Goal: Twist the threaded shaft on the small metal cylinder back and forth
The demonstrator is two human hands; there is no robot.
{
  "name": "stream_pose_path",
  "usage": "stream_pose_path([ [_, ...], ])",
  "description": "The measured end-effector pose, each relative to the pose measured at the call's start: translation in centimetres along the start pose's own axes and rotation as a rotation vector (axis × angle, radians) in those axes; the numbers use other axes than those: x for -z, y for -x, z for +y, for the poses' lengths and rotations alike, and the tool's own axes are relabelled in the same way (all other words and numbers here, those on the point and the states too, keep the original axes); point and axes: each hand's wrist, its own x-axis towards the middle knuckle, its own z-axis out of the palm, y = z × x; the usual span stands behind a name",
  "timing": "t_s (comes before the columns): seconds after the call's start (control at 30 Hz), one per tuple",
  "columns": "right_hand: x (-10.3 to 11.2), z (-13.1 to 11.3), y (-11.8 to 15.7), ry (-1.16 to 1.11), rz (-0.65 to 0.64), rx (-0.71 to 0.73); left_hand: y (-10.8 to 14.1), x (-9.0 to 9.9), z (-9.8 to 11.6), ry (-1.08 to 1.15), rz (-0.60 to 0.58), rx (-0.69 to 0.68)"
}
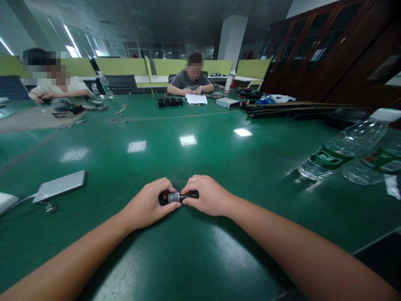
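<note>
Low over the green table [200,234], near the middle of the view, both hands meet at a small tool. My left hand [152,202] is closed round a silver metal cylinder [174,197], thumb below and fingers above. From the cylinder's right side a thin dark shaft [189,195] runs into my right hand [208,194], whose thumb and fingers pinch it. Cylinder and shaft lie in one line and appear joined. The fingers hide part of both ends.
Two clear plastic bottles [332,154] stand at the right. A grey power bank [61,186] with a cable lies at the left, a small metal piece [52,207] beside it. Two people sit across the table, among papers, black parts and long dark strips [282,109].
</note>
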Motion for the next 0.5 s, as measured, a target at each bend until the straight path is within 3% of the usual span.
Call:
stream_pose_path([
  [0.5, 0.24, -0.02, 0.00, 0.024, -0.012, 0.004, -0.18, 0.07, 0.14, -0.007, -0.011, 0.012],
])
